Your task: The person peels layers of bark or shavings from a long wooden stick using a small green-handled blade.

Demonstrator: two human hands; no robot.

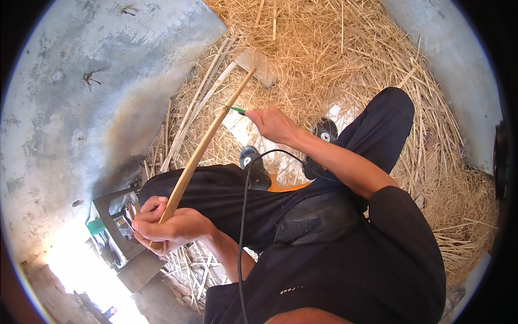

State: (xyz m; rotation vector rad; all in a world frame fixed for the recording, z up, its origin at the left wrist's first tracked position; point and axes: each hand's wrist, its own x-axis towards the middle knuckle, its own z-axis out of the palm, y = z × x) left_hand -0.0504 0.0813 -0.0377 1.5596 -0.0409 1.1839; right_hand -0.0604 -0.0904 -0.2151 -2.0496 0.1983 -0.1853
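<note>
A long, pale brown strip of split wood or bamboo [200,150] slants from lower left up to the far middle. My left hand [181,227] is closed around its near end, with a short stub showing below the fingers. Across the strip's upper part lies a small knife-like tool with a green handle [237,110]. My right hand [274,125] grips that handle, and the thin dark blade touches the strip. Most of the handle is hidden in my fingers.
Thin shavings [324,48] cover the floor ahead and to the right. Long pale strips [197,102] lie beside the left wall [70,108]. A box of small things [127,227] stands at lower left. A black cable [244,227] hangs before my crossed legs.
</note>
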